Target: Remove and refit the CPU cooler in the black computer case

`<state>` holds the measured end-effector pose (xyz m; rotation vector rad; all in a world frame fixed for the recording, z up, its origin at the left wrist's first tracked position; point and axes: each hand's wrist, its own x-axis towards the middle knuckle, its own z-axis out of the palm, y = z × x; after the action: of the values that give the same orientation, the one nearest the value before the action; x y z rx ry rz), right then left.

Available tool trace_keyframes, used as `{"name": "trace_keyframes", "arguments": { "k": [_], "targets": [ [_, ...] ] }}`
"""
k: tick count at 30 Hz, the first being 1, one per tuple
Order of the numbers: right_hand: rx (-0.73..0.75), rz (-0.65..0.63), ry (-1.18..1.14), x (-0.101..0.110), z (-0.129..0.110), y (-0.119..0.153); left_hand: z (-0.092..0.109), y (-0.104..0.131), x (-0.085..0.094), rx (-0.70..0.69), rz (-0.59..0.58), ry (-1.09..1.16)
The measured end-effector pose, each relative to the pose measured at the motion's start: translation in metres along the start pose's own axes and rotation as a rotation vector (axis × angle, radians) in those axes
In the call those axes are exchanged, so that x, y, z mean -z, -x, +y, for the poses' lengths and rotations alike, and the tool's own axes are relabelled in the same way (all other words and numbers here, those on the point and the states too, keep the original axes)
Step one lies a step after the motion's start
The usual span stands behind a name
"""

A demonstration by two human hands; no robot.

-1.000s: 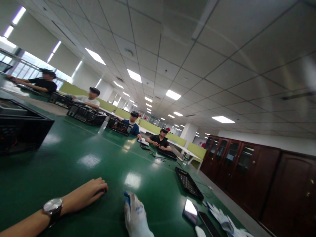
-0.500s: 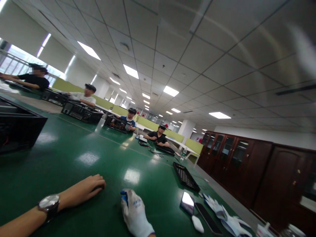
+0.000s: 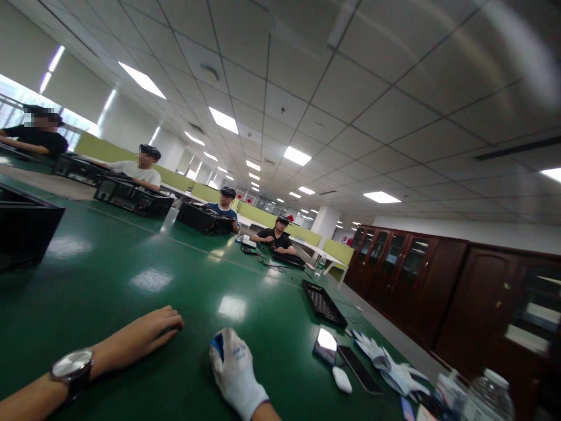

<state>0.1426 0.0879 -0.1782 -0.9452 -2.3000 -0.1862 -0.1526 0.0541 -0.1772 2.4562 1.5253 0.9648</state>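
My left hand (image 3: 146,332), bare and with a wristwatch (image 3: 72,368) on the wrist, rests palm down on the green table (image 3: 184,310). Its fingers lie stretched forward, the thumb a little apart, and nothing is in it. My right hand (image 3: 236,368) wears a white work glove with a blue palm. It is curled into a loose fist on the tabletop, and no object shows between thumb and fingers. Nearest to it on the right are a dark, shiny phone-like slab (image 3: 325,346), a white computer mouse-shaped object (image 3: 342,379) and a black phone (image 3: 360,369).
Spare gloves (image 3: 390,365) and a clear plastic bottle (image 3: 488,397) are at the right edge. Further off lies a black perforated panel (image 3: 323,303). A black computer case (image 3: 28,228) stands at left. Several people sit across the table behind open cases (image 3: 131,196).
My view has turned slightly right, bringing the bottle into sight. Both hands stay on the table. Across from me, the case before the person in blue now shows a different, closed-looking side.
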Motion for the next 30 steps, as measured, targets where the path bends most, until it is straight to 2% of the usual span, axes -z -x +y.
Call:
{"name": "trace_keyframes", "arguments": {
  "k": [4, 8, 11, 16, 19, 22, 25, 27, 29, 30],
  "targets": [
    [-0.027, -0.036, 0.010, -0.005, 0.000, -0.002, 0.000, 0.000, 0.001, -0.003, 0.000, -0.031],
    [-0.059, -0.029, 0.020, -0.011, 0.002, -0.003, 0.001, -0.001, 0.003, -0.015, 0.066, -0.055],
    [-0.022, -0.009, 0.025, -0.011, 0.002, -0.001, 0.000, -0.003, 0.004, -0.041, 0.108, -0.079],
    [0.023, 0.003, 0.032, -0.011, 0.002, 0.003, -0.014, -0.001, -0.003, -0.075, 0.251, -0.140],
    [0.002, -0.006, 0.035, -0.020, 0.002, 0.004, -0.022, -0.011, 0.004, -0.100, 0.349, -0.228],
    [-0.017, -0.041, 0.056, -0.030, 0.000, 0.002, -0.023, -0.045, 0.034, -0.109, 0.410, -0.376],
    [-0.018, -0.102, 0.064, -0.032, -0.009, -0.002, -0.022, -0.099, 0.079, -0.041, 0.345, -0.544],
    [-0.019, -0.134, 0.044, -0.028, -0.018, -0.002, -0.025, -0.134, 0.104, 0.004, 0.348, -0.560],
    [-0.057, -0.143, 0.005, -0.025, -0.026, 0.003, -0.028, -0.162, 0.116, 0.040, 0.371, -0.540],
    [-0.094, -0.135, -0.016, -0.025, -0.028, 0.007, -0.029, -0.173, 0.116, 0.043, 0.378, -0.518]
  ]
}}
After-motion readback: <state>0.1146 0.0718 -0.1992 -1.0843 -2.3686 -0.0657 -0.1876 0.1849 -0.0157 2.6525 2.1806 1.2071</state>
